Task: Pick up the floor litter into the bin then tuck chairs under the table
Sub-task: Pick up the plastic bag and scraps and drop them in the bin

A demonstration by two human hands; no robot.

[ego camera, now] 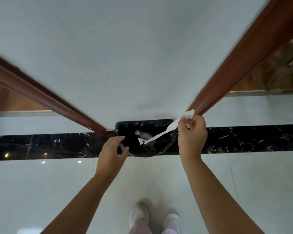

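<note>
A black bin lined with a dark bag stands on the floor against the white wall, straight ahead of me. My right hand is closed on a long strip of white paper at the bin's right rim; the strip's lower end hangs inside the bin. A pale plastic item lies inside. My left hand pinches the bag edge at the bin's left rim. No chairs or table show in the view.
Two reddish-brown wooden door frames flank the white wall section. A black marble strip runs across the glossy pale floor. My white shoes stand just behind the bin. A brown blurred shape lies beyond the right doorway.
</note>
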